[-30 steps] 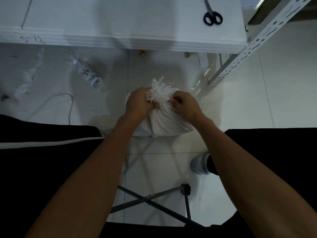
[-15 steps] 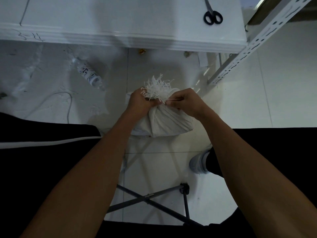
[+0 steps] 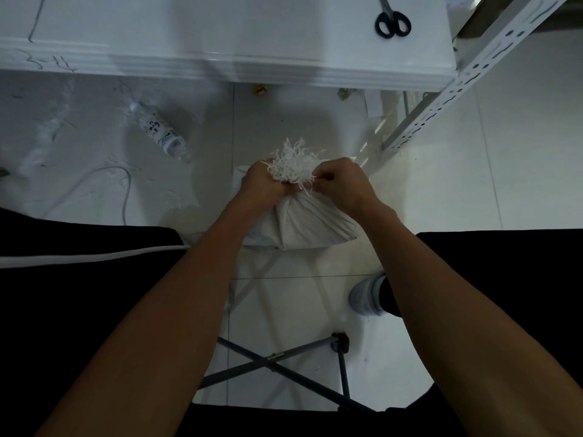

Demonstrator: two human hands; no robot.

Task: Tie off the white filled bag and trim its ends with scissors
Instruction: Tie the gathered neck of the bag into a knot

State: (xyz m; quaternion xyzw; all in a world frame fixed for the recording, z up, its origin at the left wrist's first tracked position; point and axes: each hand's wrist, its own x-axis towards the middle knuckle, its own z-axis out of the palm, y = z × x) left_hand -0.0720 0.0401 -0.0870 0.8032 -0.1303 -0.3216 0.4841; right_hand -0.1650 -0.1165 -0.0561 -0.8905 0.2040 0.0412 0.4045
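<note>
A white filled bag (image 3: pixel 303 225) sits on the tiled floor between my knees. Its gathered neck ends in a frayed white tuft (image 3: pixel 293 164) that sticks up between my hands. My left hand (image 3: pixel 263 184) is closed around the neck on the left side. My right hand (image 3: pixel 339 181) pinches a thin strand or tie at the neck's right side; the tie itself is mostly hidden by my fingers. Black-handled scissors (image 3: pixel 392 22) lie on the white table (image 3: pixel 220 33) at the far right, well beyond my hands.
A plastic water bottle (image 3: pixel 164 135) lies on the floor to the left, near a thin cable (image 3: pixel 126 190). A perforated metal shelf post (image 3: pixel 457 80) slants at the right. Dark stool legs (image 3: pixel 277 361) cross below my arms, and a white shoe (image 3: pixel 366 294) is at the right.
My right hand has shifted from gripping the bag's shoulder up to the neck and now pinches a strand there. The left hand has kept its hold on the neck.
</note>
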